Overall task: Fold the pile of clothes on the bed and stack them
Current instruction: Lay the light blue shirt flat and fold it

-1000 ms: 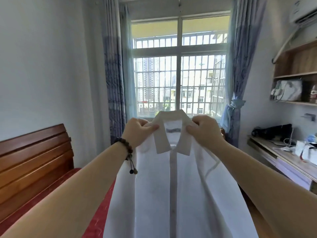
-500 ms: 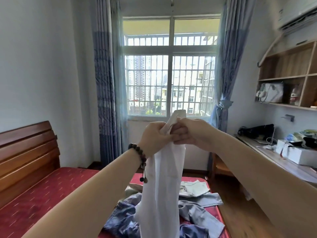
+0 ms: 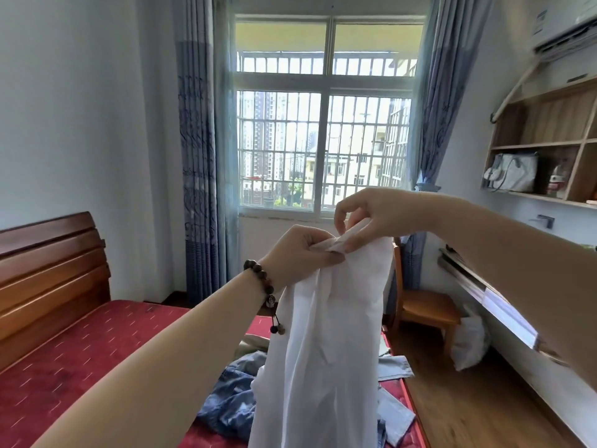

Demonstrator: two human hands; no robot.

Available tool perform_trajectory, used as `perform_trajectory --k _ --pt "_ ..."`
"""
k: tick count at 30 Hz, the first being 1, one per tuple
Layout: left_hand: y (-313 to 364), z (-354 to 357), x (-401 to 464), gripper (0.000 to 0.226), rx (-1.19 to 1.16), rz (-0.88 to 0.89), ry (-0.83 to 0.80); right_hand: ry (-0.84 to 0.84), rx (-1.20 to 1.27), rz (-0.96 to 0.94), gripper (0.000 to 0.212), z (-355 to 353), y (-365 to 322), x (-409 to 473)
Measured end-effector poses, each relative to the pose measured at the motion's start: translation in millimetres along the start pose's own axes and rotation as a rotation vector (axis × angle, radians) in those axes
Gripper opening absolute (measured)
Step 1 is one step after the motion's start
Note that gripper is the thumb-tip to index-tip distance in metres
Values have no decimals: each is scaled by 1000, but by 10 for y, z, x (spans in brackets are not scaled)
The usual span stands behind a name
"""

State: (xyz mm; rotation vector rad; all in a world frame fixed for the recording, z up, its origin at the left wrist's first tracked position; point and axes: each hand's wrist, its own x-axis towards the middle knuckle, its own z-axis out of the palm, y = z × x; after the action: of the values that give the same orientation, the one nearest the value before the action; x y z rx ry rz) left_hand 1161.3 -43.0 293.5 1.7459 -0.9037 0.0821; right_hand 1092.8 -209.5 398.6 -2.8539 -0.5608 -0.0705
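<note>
A white shirt hangs in the air in front of me, folded lengthwise into a narrow strip. My left hand, with a bead bracelet on its wrist, grips the top of the shirt. My right hand pinches the same top edge from above, just to the right. Beneath and behind the shirt lies a pile of clothes on the red bed, with blue denim and pale blue pieces showing. The shirt hides the middle of the pile.
The wooden headboard runs along the left. A wooden chair stands by the bed's far right corner, beside a long desk on the right wall. Wall shelves hang above it. Bare wooden floor lies between bed and desk.
The shirt, held spread open by the collar a second ago, is now folded lengthwise. My hands came together at its top, and my right hand has risen slightly above the left.
</note>
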Motion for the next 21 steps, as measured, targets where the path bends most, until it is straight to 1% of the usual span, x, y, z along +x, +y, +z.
perform_trajectory --k 4,7,8,10,11,13,15,18,19,21 --pt "-49 -46 -20 21 -4 33 21 22 49 -26 23 -7 -35 33" --pt "-62 -61 -48 14 0 70 59 18 14 -16 17 13 -56 71" --pt "-72 -49 -73 20 1 94 98 37 -15 -12 15 23 -57 93" --pt "-142 -23 -147 32 50 175 243 108 -76 7 14 35 -54 128" --pt "-210 -11 -191 33 128 221 321 149 -103 21 13 37 -45 146" --pt "-367 28 -300 31 311 281 384 207 -138 48 11 27 -47 154" --pt "-514 89 -406 35 411 279 373 237 -145 51 11 9 -54 148" --pt "-670 149 -487 43 424 161 350 241 -157 60 13 -7 -63 156" --pt "-719 167 -495 43 411 149 320 238 -166 65 12 -8 -57 170" --pt "-773 231 -506 36 354 187 199 249 -191 65 11 -8 -51 195"
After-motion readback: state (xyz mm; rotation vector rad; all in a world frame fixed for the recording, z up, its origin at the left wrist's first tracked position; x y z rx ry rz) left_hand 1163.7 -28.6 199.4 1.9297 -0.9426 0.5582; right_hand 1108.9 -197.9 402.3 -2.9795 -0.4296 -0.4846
